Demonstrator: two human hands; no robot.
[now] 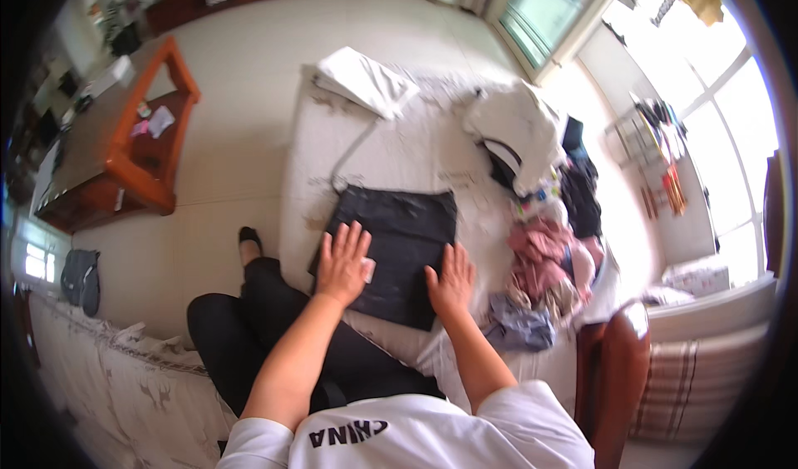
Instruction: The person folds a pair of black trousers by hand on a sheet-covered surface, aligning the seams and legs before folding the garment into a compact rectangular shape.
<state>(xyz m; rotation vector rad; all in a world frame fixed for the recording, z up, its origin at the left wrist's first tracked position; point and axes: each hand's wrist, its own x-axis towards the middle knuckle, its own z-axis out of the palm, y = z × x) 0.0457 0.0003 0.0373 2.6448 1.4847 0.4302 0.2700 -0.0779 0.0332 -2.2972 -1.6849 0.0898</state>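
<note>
A dark folded garment [399, 220] lies flat on the cloth-covered seat in front of me. My left hand [344, 263] rests palm down on its left part, fingers slightly apart. Beside that thumb shows a small white patch, perhaps a tag on the garment. At the garment's right edge my right hand [452, 279] lies flat, fingers pointing away from me. Neither hand grips anything. Farther off, at the seat's far end, is a folded white garment [368, 82].
To the right lie a loose white garment [517, 126], dark clothes [581, 201], a pink garment [542, 257] and a grey-blue cloth [520, 324]. A wooden armrest [617, 369] stands at the lower right. A wooden table [118, 157] stands at the left, across a tiled floor.
</note>
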